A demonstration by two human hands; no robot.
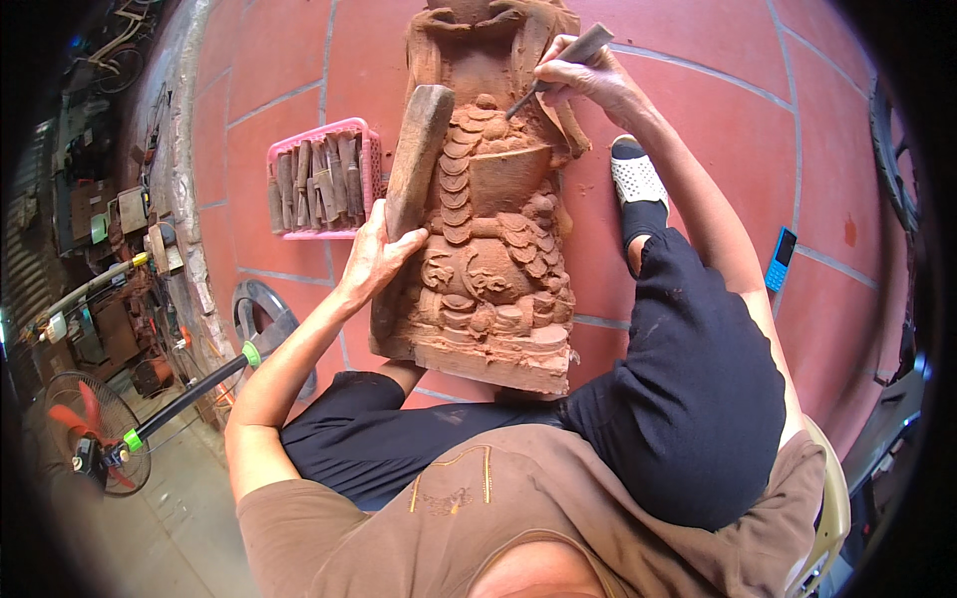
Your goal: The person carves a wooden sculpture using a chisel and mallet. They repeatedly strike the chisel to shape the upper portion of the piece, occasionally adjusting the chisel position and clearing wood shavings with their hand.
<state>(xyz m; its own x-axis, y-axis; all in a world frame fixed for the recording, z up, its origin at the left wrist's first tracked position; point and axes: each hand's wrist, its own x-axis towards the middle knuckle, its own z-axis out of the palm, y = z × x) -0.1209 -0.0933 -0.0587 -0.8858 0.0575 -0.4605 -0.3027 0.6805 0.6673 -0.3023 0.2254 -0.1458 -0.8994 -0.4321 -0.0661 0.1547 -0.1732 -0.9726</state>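
Observation:
A reddish-brown wood carving (493, 269) lies on the floor in front of me, with rows of overlapping discs and rounded shapes cut into it. My left hand (379, 254) is closed around the lower end of a long wooden mallet (419, 149), which slants up over the carving's left side. Near the carving's upper right, my right hand (593, 82) grips a chisel (588, 45). The tool's thin blade slopes down to the left, its tip at the carved surface by a small rounded knob. Fine wood dust covers much of the carving.
Left of the carving, a pink plastic basket (374, 164) holds several wooden-handled tools (319, 184). A blue phone (782, 259) lies on the red tiles (718, 140) at right. A fan with red blades (85, 424) stands lower left. My shoe (638, 179) rests beside the carving.

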